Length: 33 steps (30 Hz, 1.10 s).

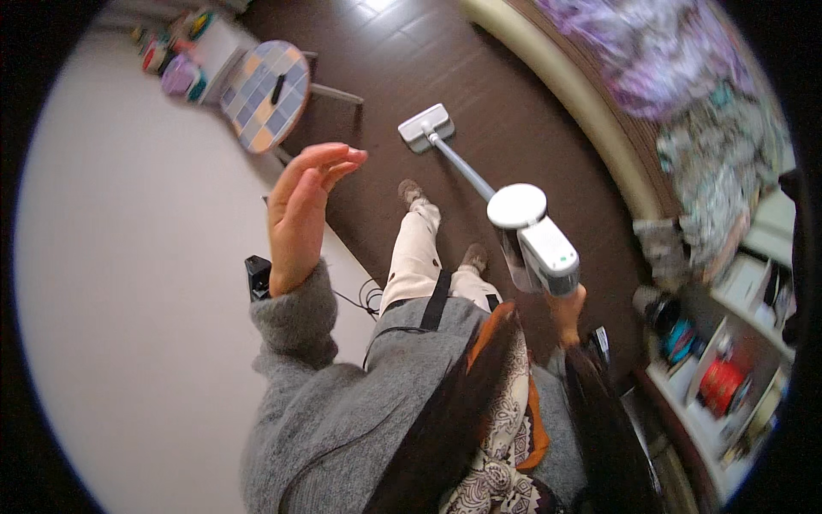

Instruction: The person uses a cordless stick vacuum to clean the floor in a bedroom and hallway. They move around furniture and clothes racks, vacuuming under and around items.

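Scarf (pixel 492 493): closest to the camera, cream with a dark pattern and orange edging, hanging over a grey sweater (pixel 385 377).
Vacuum cleaner (pixel 548 244): white and grey, stick-shaped, out ahead toward the person's right; its tube (pixel 467 168) slants down to a flat, pale head (pixel 426 128) resting on the floor (pixel 505 107).
Right hand (pixel 567 313): wrapped around the handle end of the vacuum cleaner, partly hidden by its body.
Left hand (pixel 300 218): raised, well apart from the vacuum cleaner, loosely curved with fingers bent to the right, nothing in it; a black object (pixel 257 278) shows just beside the wrist, whether worn or farther off I cannot tell.
Boards: dark brown, wood-look, with bright glare at the far end.
Round surface (pixel 242 86): checked in blue-grey and orange, on pale legs, carrying a long black thing (pixel 278 89).
White stand (pixel 221 56): beside the round surface, with purple, red and green items (pixel 180 77) crowded against it, too blurred to name.
Left side: a broad, pale wall (pixel 128 257), a black cable (pixel 370 295) looped near its lower edge.
Bed (pixel 558 73): along the right, rounded beige edge, rumpled purple and pale green bedding (pixel 659 51).
Shelf unit (pixel 753 321): lower right, a red bundle (pixel 723 384) in one compartment.
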### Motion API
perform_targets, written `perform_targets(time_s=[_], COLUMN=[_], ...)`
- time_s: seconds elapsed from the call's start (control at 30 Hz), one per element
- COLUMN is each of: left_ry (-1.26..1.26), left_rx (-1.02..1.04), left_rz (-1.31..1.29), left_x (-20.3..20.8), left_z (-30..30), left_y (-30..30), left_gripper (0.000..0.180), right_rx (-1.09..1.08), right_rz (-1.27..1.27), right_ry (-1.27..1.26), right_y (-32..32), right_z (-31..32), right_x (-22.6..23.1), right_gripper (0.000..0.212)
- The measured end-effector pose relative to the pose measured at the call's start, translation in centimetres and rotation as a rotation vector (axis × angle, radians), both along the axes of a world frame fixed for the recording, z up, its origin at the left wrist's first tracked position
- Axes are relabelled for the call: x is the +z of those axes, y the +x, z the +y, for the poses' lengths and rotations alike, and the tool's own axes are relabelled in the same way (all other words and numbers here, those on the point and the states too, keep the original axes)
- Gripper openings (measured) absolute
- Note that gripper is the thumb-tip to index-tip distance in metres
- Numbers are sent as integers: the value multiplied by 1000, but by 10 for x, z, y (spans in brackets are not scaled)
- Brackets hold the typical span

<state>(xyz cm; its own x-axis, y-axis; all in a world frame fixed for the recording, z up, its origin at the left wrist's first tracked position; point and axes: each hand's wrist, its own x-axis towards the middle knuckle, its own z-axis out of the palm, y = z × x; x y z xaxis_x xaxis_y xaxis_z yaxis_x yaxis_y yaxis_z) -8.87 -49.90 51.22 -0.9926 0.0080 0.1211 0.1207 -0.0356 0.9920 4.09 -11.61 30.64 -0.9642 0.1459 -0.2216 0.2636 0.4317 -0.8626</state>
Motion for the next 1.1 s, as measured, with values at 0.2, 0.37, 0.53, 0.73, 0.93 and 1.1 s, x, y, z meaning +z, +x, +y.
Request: perform_targets(time_s=[0.2,0.37,0.53,0.73,0.93,1.1], left_ry=[443,673,1106,824,629,583], left_rx=[-355,633,627,-177,-424,-150], left_rz=[501,194,212,667,79,-250], left_x=[72,152,168,97,38,-15], left_z=[5,24,-33,-148,-237,-267], left_y=[-17,-108,-145,-238,-309,-380], left_gripper=[18,20,9,28,29,29], right_rx=[145,219,331,376,282,49], right_rz=[148,89,180,391,240,101], right_ry=[-12,-48,113,222,172,-241], right_y=[-235,-397,-465,-436,-450,-586], right_z=[-162,-305,-327,-247,-239,-271], right_x=[-56,-73,-56,3,30,-14], right_gripper=[23,33,41,33,23,25])
